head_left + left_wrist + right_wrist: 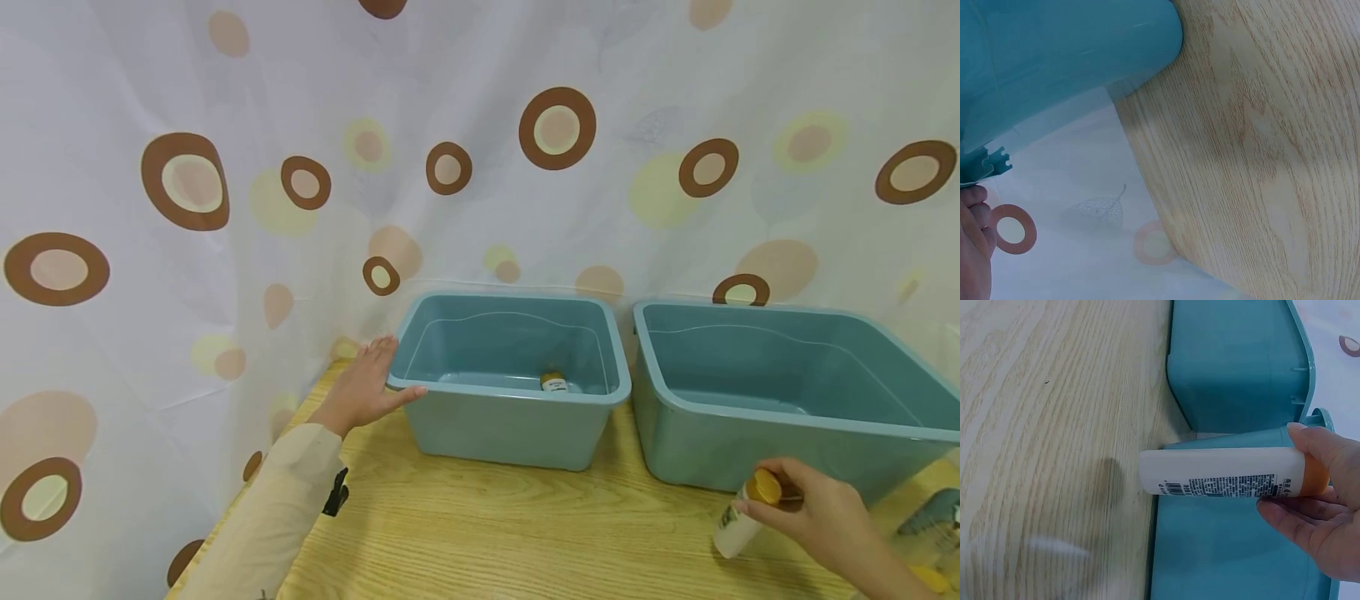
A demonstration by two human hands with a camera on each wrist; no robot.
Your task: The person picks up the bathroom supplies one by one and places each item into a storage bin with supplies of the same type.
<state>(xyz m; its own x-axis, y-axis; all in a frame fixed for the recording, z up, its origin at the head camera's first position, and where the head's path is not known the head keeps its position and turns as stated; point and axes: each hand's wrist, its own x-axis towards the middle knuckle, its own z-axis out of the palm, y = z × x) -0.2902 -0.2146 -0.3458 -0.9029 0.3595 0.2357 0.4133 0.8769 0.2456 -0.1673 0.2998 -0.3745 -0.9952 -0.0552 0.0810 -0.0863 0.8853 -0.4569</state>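
Note:
My right hand (832, 508) pinches a white bottle (735, 529) near its orange-yellow cap (765, 485). The bottle leans in the head view, just in front of the larger blue tub (750, 454). Small dark print and a barcode show on the white bottle's side (1222, 478) in the right wrist view. My left hand (363, 392) rests at the left front corner of the smaller blue tub (502, 425), thumb spread along the front rim. In the left wrist view, part of the left hand (974, 231) shows beside the tub. Inside the smaller tub lies another yellow-capped white bottle (553, 382), partly hidden by the front wall.
Both tubs stand side by side on a wood-grain table (480, 533), against a white curtain (480, 225) with brown rings. At the lower right edge, a clear container with a grey top (930, 512) and something yellow (930, 577) are partly cut off.

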